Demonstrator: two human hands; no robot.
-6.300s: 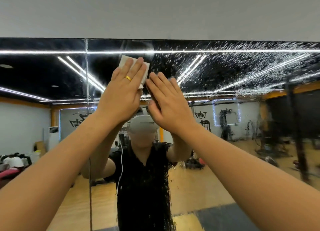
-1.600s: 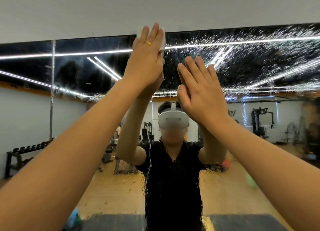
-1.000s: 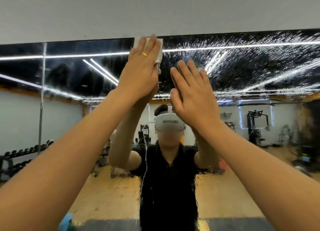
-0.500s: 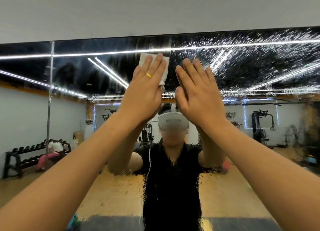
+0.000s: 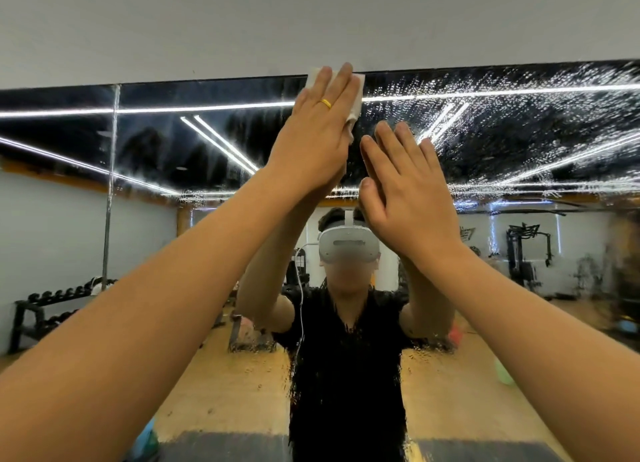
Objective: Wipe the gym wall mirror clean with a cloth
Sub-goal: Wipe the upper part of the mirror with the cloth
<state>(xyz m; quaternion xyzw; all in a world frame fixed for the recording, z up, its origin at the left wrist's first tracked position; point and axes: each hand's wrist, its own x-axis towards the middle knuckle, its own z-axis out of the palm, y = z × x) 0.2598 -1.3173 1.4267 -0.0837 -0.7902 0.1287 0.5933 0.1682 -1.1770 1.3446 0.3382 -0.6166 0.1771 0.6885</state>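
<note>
The wall mirror [image 5: 519,142] fills the view, its top edge just under the white wall. My left hand [image 5: 313,139], with a gold ring, presses a white cloth [image 5: 356,94] flat against the glass at the mirror's top edge; most of the cloth is hidden under the fingers. My right hand [image 5: 405,198] lies flat on the mirror with straight fingers, lower and to the right of the left hand, holding nothing. The glass right of the hands is covered in water droplets; the glass left of them looks smoother with faint streaks.
A vertical seam [image 5: 110,191] between mirror panels runs at the left. The white wall [image 5: 311,21] sits above the mirror. The reflection shows a person in black with a headset, a dumbbell rack [image 5: 52,305] at left and gym machines [image 5: 526,250] at right.
My left hand has slid the cloth upward from mid-glass to the mirror's top edge. My right hand stays flat on the glass, roughly where it was.
</note>
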